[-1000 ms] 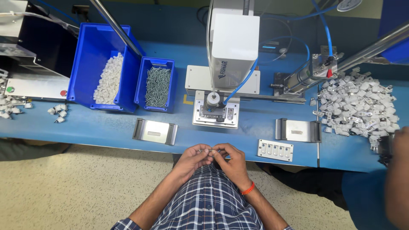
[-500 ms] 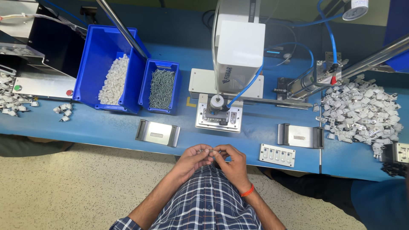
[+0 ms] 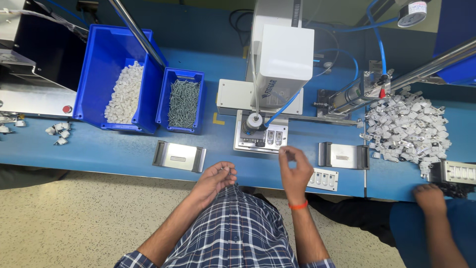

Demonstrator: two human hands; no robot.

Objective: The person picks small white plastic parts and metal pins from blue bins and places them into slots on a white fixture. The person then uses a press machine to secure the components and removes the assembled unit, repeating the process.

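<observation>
Light was bright and even, seemingly from overhead, with only soft, short shadows under the blue bins [image 3: 114, 74] and metal plates. A mild sheen lay on the white machine housing [image 3: 285, 59]. The right hand [image 3: 295, 171] was slightly motion-blurred. Straight rods bowed toward the edges, showing wide-angle distortion; the centre stayed sharp.

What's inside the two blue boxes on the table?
The big blue bin holds a heap of small white plastic pieces. The smaller blue bin beside it holds grey metal screws. Each pile covers most of its bin's bottom, so anything underneath stays hidden.
</observation>
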